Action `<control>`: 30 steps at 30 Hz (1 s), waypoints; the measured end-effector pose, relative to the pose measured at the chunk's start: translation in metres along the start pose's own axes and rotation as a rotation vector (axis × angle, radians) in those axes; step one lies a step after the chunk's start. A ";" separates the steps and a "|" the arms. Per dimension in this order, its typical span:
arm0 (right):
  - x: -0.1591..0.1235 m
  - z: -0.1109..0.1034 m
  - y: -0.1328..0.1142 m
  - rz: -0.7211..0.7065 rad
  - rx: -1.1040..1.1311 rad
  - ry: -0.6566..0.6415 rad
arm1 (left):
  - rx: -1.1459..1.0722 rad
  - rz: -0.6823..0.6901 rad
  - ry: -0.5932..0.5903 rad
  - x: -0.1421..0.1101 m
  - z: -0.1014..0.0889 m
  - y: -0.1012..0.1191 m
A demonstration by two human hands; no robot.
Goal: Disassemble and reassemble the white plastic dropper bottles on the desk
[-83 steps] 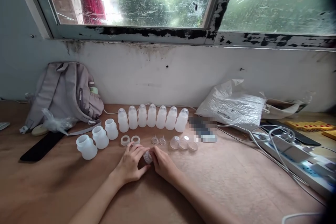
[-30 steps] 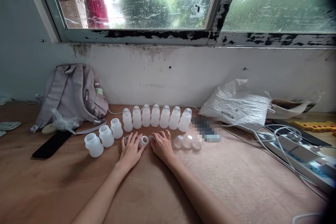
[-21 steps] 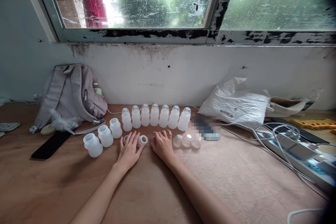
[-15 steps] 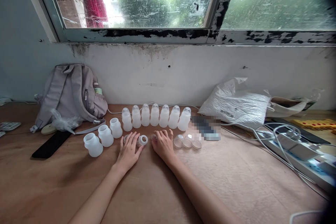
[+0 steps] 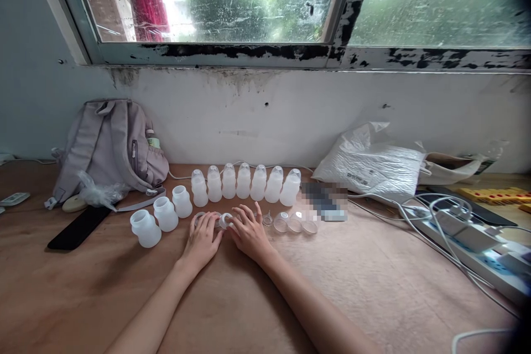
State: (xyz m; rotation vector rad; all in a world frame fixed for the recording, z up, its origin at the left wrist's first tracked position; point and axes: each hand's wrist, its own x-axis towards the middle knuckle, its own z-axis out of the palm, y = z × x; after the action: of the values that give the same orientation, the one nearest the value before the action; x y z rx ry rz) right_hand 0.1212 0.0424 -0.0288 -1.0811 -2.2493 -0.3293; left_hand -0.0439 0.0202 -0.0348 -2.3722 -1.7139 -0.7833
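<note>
My left hand (image 5: 201, 244) lies palm down on the table. Its fingers are stretched apart over pale rings, partly covering a clear round piece (image 5: 198, 219). Beside its fingertips is a white bottle ring (image 5: 225, 220), with the thumb and forefinger of my right hand (image 5: 251, 237) closed at its edge. The other fingers of that hand are spread and raised. Any small part under those fingertips is hidden. Just right of my right hand sits a clear teat (image 5: 267, 219). Several clear domed caps (image 5: 295, 223) stand beside it.
Several capped milky bottles (image 5: 244, 181) form an arc behind my hands. Three uncapped bottles (image 5: 146, 229) stand at left, near a black flat object (image 5: 78, 228) and a backpack (image 5: 108, 146). A silver bag (image 5: 369, 163), a power strip (image 5: 477, 257) and cables occupy the right.
My right hand has moved left from the teats to the white ring, uncovering one teat on its right. The left hand stays over the rings. Earlier, both hands were together around a small ribbed part.
</note>
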 end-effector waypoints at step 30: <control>-0.033 -0.019 -0.005 0.263 -0.112 -0.222 | 0.091 -0.010 -0.057 -0.001 -0.004 0.001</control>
State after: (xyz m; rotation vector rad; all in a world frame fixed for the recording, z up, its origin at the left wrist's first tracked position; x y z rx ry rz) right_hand 0.1406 0.0102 -0.0346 -1.5191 -2.2619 -0.2357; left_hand -0.0445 0.0178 -0.0313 -2.3491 -1.7450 -0.6312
